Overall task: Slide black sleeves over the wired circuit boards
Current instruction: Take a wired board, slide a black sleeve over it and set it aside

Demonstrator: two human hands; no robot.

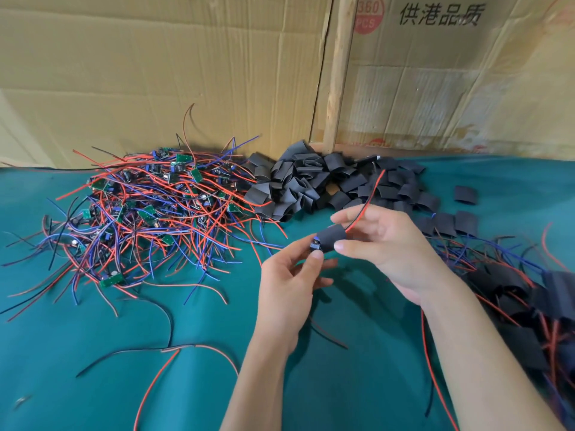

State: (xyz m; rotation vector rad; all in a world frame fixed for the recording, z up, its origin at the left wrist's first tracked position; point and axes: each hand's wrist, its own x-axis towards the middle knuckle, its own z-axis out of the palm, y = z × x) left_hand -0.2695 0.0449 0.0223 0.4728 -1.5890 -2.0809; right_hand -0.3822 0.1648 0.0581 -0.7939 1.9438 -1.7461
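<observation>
Centre of frame: right hand (385, 244) pinches black sleeve (334, 239) between thumb and fingers, red-black wire (370, 194) rising from sleeve toward upper right. Left hand (289, 275) pinches circuit board (315, 245) protruding at sleeve's left end. Left of frame: heap of wired boards (149, 206). Upper centre: heap of loose sleeves (326, 185). Green cloth (93, 368) beneath; cardboard wall (155, 73) behind.
</observation>
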